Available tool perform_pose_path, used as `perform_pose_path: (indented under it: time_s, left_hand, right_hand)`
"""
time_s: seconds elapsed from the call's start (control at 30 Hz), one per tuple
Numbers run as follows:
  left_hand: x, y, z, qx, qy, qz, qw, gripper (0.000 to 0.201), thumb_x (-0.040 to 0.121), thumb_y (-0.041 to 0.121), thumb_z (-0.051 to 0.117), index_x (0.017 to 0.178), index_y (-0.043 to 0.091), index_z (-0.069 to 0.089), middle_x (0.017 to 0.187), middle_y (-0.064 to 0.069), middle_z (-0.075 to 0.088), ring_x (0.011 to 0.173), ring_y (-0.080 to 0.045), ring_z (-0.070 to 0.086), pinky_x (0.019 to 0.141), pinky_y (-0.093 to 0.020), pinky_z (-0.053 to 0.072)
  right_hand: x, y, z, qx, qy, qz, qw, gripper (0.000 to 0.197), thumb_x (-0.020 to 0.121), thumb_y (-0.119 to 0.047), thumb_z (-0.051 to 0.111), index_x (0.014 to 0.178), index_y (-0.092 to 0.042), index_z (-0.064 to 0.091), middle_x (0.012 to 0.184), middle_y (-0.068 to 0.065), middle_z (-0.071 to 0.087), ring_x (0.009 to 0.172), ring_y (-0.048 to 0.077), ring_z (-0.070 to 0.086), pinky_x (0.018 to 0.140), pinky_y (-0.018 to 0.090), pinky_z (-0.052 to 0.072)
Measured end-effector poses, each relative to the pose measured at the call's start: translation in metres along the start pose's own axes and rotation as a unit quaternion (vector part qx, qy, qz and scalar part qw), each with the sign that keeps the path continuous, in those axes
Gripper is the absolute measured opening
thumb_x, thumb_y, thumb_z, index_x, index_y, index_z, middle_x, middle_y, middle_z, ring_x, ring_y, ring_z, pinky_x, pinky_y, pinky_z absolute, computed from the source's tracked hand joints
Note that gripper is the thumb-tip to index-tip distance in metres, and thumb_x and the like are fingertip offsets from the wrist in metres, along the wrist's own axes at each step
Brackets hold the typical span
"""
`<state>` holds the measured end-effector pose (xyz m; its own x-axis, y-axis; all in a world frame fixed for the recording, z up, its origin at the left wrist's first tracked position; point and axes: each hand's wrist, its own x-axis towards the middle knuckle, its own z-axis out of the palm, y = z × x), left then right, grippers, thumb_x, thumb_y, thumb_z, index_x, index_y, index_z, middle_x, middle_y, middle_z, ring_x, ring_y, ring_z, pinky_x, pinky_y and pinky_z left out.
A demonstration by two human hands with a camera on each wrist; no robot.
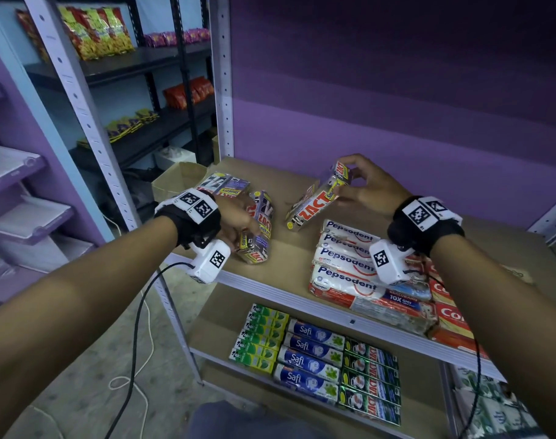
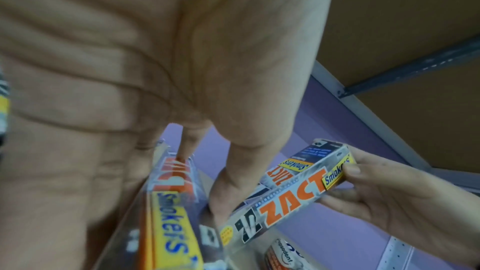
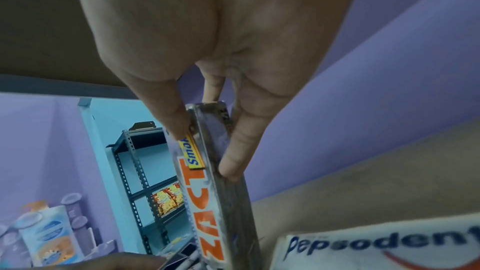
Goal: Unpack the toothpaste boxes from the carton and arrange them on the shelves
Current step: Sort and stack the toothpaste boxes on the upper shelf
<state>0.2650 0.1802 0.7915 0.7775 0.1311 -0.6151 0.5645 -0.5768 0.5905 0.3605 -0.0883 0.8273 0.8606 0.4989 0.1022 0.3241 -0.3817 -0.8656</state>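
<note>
On the upper shelf (image 1: pixel 302 248), the wrapped Zact bundle (image 1: pixel 258 228) under the left hand (image 1: pixel 235 218), fingers curled on it, could roll off the near edge; the right hand (image 1: pixel 365 188) pinches one Zact box (image 1: pixel 316 198) by its far end, long axis slanting down towards the viewer, near end liable to swing into the Pepsodent stack (image 1: pixel 343 258)
</note>
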Motion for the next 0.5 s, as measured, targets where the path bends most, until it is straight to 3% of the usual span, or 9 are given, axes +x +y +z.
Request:
perform_pose_path:
  time_s: [0.07,0.13,0.2,0.3,0.37,0.43,0.47,0.5]
  left_hand:
    - [-0.004,0.002,-0.003,0.043,-0.014,-0.003,0.999,0.068,0.086,0.026,0.073,0.142,0.013,0.035,0.115,-0.021,0.067,0.094,-0.037,0.071,0.094,-0.053,0.053]
    - [-0.006,0.004,-0.007,0.072,-0.033,0.0,0.997,0.061,0.09,0.027,0.069,0.138,0.013,0.035,0.109,-0.02,0.071,0.091,-0.036,0.072,0.097,-0.054,0.051]
    - [-0.006,0.006,-0.011,0.095,-0.036,0.01,0.995,0.053,0.091,0.024,0.068,0.132,0.016,0.035,0.101,-0.02,0.073,0.085,-0.037,0.072,0.091,-0.052,0.055]
    - [0.001,0.008,-0.018,0.17,-0.025,0.007,0.985,0.043,0.093,0.019,0.064,0.13,0.006,0.046,0.093,-0.013,0.075,0.078,-0.033,0.071,0.08,-0.044,0.057]
    - [0.009,0.011,-0.027,0.258,-0.016,0.002,0.966,0.039,0.092,0.018,0.064,0.128,0.004,0.053,0.089,-0.007,0.073,0.071,-0.025,0.069,0.065,-0.03,0.058]
    - [0.017,0.016,-0.036,0.354,0.007,0.022,0.935,0.044,0.085,0.022,0.072,0.124,0.01,0.058,0.089,-0.004,0.071,0.061,-0.013,0.066,0.048,-0.017,0.052]
    - [0.022,0.016,-0.04,0.393,0.019,0.037,0.919,0.049,0.079,0.025,0.076,0.124,0.013,0.059,0.095,-0.004,0.071,0.062,-0.01,0.066,0.048,-0.016,0.051]
    - [0.029,0.015,-0.043,0.43,0.035,0.061,0.9,0.057,0.074,0.028,0.079,0.126,0.015,0.058,0.105,-0.005,0.07,0.072,-0.012,0.067,0.057,-0.02,0.055]
  right_hand:
    - [-0.002,0.002,-0.007,-0.031,0.009,0.002,0.999,0.045,0.085,-0.001,0.072,0.123,-0.019,0.055,0.119,0.008,0.056,0.104,0.015,0.062,0.074,0.036,0.062]
    - [-0.003,0.004,-0.013,-0.08,0.027,-0.002,0.996,0.044,0.082,-0.004,0.074,0.12,-0.019,0.057,0.111,0.0,0.06,0.096,0.016,0.064,0.078,0.032,0.06]
    - [-0.005,0.004,-0.019,-0.124,0.031,0.003,0.992,0.044,0.08,-0.011,0.077,0.119,-0.021,0.058,0.111,-0.003,0.062,0.098,0.016,0.064,0.088,0.035,0.055]
    - [-0.008,0.005,-0.023,-0.143,0.022,0.014,0.989,0.046,0.08,-0.015,0.078,0.121,-0.021,0.057,0.116,0.0,0.063,0.1,0.019,0.066,0.092,0.037,0.052]
    - [-0.01,0.005,-0.025,-0.153,0.023,0.011,0.988,0.047,0.079,-0.016,0.079,0.121,-0.022,0.058,0.116,0.0,0.063,0.099,0.018,0.066,0.092,0.035,0.052]
    - [-0.01,0.006,-0.027,-0.158,0.023,0.009,0.987,0.046,0.079,-0.017,0.079,0.12,-0.023,0.058,0.114,-0.002,0.063,0.098,0.016,0.065,0.091,0.034,0.051]
    - [-0.01,0.007,-0.027,-0.158,0.021,0.01,0.987,0.046,0.078,-0.018,0.08,0.119,-0.023,0.058,0.112,-0.003,0.063,0.098,0.015,0.065,0.09,0.033,0.051]
    - [-0.01,0.007,-0.027,-0.159,0.022,0.01,0.987,0.046,0.078,-0.019,0.081,0.118,-0.024,0.059,0.111,-0.004,0.063,0.097,0.014,0.064,0.089,0.031,0.05]
